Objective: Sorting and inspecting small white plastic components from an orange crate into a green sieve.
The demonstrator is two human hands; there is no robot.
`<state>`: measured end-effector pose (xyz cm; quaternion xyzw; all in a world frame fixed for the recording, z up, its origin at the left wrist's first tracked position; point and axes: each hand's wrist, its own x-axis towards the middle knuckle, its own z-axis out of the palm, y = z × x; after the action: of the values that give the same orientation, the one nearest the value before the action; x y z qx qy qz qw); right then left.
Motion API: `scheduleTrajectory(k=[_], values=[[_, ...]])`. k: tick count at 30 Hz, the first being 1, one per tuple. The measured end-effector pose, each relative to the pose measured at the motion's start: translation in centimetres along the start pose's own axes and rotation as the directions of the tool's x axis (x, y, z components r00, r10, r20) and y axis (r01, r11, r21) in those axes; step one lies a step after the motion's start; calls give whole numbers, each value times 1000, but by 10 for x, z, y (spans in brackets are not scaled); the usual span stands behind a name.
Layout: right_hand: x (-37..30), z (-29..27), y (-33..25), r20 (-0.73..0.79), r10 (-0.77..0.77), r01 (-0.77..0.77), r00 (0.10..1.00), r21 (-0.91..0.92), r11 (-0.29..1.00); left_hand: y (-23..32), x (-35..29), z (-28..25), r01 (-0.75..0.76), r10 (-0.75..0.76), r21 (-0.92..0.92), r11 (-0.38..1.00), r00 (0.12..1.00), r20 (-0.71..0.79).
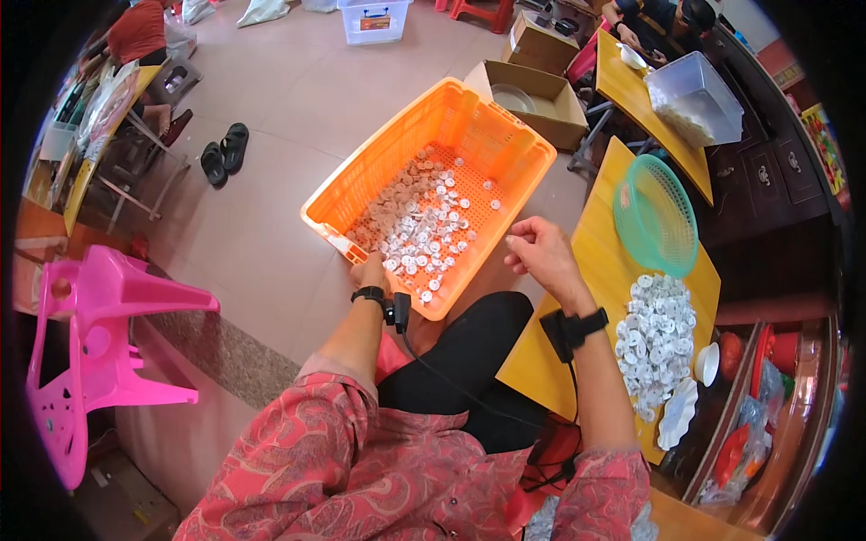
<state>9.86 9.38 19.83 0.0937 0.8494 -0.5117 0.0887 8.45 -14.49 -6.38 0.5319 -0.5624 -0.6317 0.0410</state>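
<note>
In front of my knees a tilted orange plastic crate (505,149) holds a heap of small round white discs (424,225), which look like plastic parts. My left hand (370,270) is closed over the crate's near rim, its fingertips partly hidden. Just outside the crate's right wall, my right hand (546,257) hangs in the air with fingers bent and spread apart; no object shows in it. Beside my right forearm, a larger pile of similar white pieces (656,338) lies on a yellow table (532,352).
A green mesh basket (657,216) and a small white bowl (707,364) are on the yellow table. A pink plastic stool (113,334) lies tipped at left. Black sandals (225,153), a cardboard box (550,108) and a clear bin (374,22) sit beyond. Other people work at far tables.
</note>
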Motion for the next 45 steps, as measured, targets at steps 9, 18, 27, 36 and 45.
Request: scheduleTrajectory(k=[9,18,27,36,45], values=[[83,40,62,-38,57,-66,998,-340,938,-23,22,-4,61,7,-315,947,977,211],[103,46,58,-79,219,-228,973,-514,827,-44,36,-16,92,41,-321,943,922,385],[123,48,62,-103,252,-270,962,-454,849,-28,9,-52,179,16,-384,906,891,453],[133,49,63,-505,370,-535,780,-230,813,-50,32,-114,325,-107,-297,898,816,569],[150,26,135,-419,305,-233,855,214,949,-64,40,-110,306,-70,-338,890,824,562]])
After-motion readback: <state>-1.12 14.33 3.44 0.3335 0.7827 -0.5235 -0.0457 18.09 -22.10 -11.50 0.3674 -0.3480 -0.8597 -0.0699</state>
